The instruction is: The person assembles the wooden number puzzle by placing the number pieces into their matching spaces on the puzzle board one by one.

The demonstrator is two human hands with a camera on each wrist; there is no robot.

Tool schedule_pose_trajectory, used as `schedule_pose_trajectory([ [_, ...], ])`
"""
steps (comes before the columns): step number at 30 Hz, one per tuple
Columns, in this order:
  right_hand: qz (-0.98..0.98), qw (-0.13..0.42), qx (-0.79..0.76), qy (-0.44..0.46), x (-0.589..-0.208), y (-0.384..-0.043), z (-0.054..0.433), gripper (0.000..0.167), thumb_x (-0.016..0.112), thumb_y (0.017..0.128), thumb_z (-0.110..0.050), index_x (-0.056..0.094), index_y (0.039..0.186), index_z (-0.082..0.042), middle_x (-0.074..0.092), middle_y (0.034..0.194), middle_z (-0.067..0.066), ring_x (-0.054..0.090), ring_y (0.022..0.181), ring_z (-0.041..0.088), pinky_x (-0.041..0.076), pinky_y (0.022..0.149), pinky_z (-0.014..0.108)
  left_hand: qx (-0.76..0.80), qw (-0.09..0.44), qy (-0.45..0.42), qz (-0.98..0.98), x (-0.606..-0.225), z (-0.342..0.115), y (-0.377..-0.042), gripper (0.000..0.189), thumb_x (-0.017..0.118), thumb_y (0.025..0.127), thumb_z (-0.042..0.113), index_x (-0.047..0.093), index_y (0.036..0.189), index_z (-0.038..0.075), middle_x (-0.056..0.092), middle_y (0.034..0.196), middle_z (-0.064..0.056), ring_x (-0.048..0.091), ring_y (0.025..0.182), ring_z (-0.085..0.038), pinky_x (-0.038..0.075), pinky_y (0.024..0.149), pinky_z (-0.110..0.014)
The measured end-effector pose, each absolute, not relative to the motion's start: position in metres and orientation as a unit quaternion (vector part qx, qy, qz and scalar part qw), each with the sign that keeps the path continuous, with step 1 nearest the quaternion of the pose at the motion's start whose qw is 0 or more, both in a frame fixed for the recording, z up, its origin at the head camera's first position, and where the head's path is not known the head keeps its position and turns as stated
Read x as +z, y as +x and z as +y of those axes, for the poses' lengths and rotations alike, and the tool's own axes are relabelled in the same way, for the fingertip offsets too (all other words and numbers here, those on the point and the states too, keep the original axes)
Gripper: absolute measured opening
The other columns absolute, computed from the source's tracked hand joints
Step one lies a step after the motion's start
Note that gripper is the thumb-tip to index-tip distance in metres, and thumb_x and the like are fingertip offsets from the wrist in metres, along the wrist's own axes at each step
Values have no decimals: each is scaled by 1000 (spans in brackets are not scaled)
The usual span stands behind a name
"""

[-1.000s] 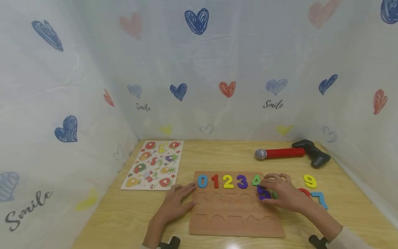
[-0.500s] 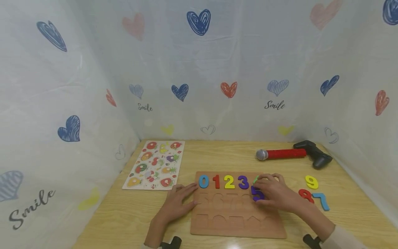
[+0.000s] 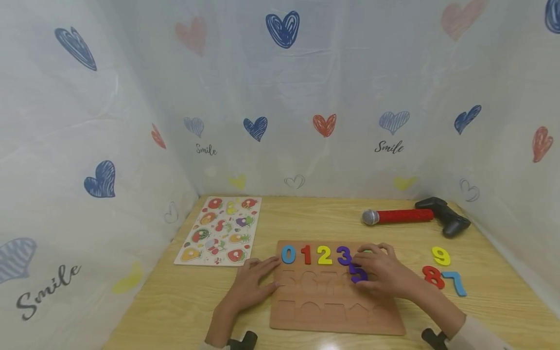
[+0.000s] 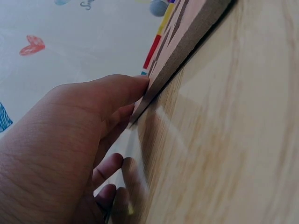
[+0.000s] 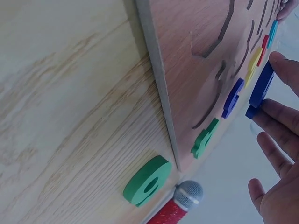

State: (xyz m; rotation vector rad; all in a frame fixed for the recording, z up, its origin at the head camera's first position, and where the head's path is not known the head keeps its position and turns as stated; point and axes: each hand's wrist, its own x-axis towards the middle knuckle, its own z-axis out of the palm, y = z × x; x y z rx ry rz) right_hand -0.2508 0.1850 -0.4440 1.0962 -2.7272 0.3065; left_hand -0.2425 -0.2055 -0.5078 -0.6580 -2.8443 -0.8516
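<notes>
1. My left grip (image 3: 250, 287) holds nothing; thumb and fingertips rest against the left edge of the board (image 3: 288, 322), probably to steady it on the surface (image 3: 166, 311).
2. The board lies flat in front of me, between my hands, likely so that both can reach it.
3. My right grip (image 3: 385, 272) is narrow, pinching the 5 (image 3: 361, 278) between thumb and fingers, I think to leave it easy to turn. The 5 is off the board, apparently over the right part of the middle row; a 5-shaped recess is at that row's left end.
4. Along the far row stand 0 (image 3: 283, 254), 1 (image 3: 307, 254), 2 (image 3: 324, 255), 3 (image 3: 344, 255) and 4 (image 5: 204, 139), seemingly ordered by counting.
5. A 6 (image 5: 139, 183), by its look, lies just beside the board's right edge. Beyond it, 8 (image 3: 433, 277) and 7 (image 3: 457, 284) are side by side, 9 (image 3: 443, 257) behind, presumably kept handy for my right.
6. Mic (image 3: 404, 216) and controller (image 3: 446, 216) at back right, fruit board (image 3: 218, 231) at back left, look set aside.
</notes>
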Motion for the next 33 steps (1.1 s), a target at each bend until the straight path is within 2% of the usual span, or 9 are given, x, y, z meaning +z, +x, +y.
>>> schedule_pose_trajectory([
  [17,-918,86,93,376,-446,-251,167,51,84,79,-38,72,119,-7,71,115,0,50,120,30,26,95,65,-280,47,-214,-935,-506,-204,-241,54,62,95,49,56,144,27,48,151,10,36,123,-22,32,95,-51],
  [25,-904,100,106,402,-447,-251,157,52,83,80,-37,71,121,-7,71,119,1,51,122,30,23,96,61,-279,50,-219,-934,-511,-206,-243,55,60,95,52,56,145,28,47,151,11,35,123,-21,32,94,-50],
  [33,-900,82,143,403,-449,-251,149,52,82,82,-36,69,125,-10,69,122,-4,48,125,29,18,100,59,-276,54,-224,-933,-509,-206,-243,55,59,96,51,55,145,28,47,152,10,35,124,-22,32,95,-50],
])
